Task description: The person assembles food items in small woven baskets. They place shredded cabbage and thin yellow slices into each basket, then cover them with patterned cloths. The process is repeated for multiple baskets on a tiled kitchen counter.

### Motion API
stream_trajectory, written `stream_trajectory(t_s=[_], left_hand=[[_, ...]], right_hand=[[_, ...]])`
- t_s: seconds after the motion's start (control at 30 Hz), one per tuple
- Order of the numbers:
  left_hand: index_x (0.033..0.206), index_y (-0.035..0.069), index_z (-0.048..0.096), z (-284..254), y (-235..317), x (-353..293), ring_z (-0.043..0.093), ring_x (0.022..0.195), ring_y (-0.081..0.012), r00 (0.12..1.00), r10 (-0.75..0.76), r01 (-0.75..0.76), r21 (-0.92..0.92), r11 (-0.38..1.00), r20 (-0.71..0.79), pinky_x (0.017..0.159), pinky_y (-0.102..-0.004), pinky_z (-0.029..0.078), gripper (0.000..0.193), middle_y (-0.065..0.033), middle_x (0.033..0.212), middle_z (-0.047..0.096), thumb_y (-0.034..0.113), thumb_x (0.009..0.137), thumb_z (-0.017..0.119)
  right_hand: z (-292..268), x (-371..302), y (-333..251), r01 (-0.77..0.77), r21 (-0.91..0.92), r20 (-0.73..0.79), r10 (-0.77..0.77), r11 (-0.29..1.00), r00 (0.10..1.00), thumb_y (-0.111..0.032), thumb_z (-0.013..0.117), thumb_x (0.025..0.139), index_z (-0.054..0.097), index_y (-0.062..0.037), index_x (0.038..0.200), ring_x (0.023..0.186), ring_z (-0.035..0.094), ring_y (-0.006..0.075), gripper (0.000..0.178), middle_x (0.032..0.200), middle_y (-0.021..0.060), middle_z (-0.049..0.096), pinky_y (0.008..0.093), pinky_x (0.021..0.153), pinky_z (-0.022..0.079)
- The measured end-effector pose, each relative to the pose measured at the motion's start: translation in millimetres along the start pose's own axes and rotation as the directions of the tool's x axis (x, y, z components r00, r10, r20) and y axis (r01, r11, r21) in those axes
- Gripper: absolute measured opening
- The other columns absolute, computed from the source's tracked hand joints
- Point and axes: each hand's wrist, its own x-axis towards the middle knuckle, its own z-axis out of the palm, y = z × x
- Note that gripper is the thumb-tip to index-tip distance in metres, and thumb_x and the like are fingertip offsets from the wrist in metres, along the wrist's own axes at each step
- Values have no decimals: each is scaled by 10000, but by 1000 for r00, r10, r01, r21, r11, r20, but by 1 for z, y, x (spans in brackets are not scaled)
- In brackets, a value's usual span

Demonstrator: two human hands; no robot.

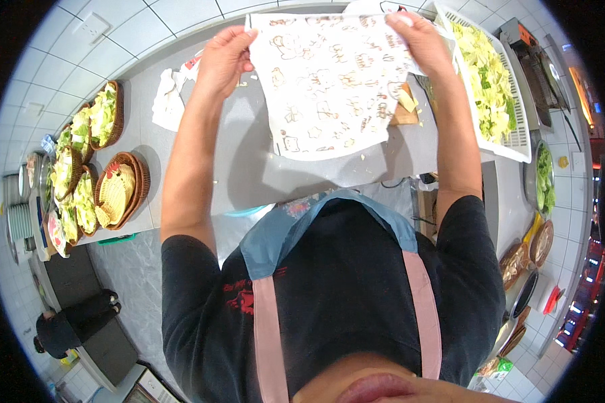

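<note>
A white cloth printed with small brown and yellow drawings hangs spread out over the grey counter. My left hand pinches its upper left corner. At the upper right corner my right hand grips it, fingers closed and partly hidden by the cloth. Behind its right edge a wooden cutting board shows in part, with pale yellow vegetable pieces on it. A crumpled white cloth lies left of my left forearm.
At the right a white plastic basket holds chopped leaves. Several wicker baskets of lettuce line the counter's left end, beside stacked round wicker baskets. Another person bends at a far counter, lower left.
</note>
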Motion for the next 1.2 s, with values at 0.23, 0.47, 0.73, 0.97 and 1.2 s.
stream_trajectory(t_s=[0.23,0.47,0.73,0.97,1.2], left_hand=[[935,23,575,-31,-121,25,543,615,-110,897,-379,430,249,868,-228,520,-210,451,330,-64,815,613,351,904,584],[1251,23,457,-18,-117,-69,635,837,-199,792,-609,597,-155,787,-43,674,-308,570,459,-143,1045,603,292,899,578],[1406,107,322,23,-118,-103,629,896,-180,841,-542,541,-76,838,10,683,-281,589,650,-123,1163,551,17,816,578],[1436,119,295,1,-110,-129,608,999,-209,864,-488,464,-180,867,-122,697,-293,585,706,-112,1240,519,-31,796,554],[1414,88,342,-64,-72,-215,615,949,-169,791,-443,380,-230,896,-421,651,-261,541,726,-92,1155,577,-82,728,510]], right_hand=[[37,7,87,-376,-242,102,409,894,907,-375,644,853,607,-9,1071,726,568,104,427,862,31,623,259,636,499],[14,-77,88,-583,27,210,566,812,797,-440,528,927,489,-30,1255,880,587,138,526,1070,72,587,265,739,504],[43,-105,83,-688,191,363,600,701,713,-477,447,955,509,-79,1183,834,608,106,463,1007,41,619,255,704,510],[81,-95,64,-645,58,415,569,762,710,-442,460,957,496,-53,1185,878,626,127,453,1030,64,622,291,741,525],[191,-94,21,-620,58,684,422,782,595,-361,444,981,441,-33,1279,983,608,177,444,1188,95,569,318,820,522]])
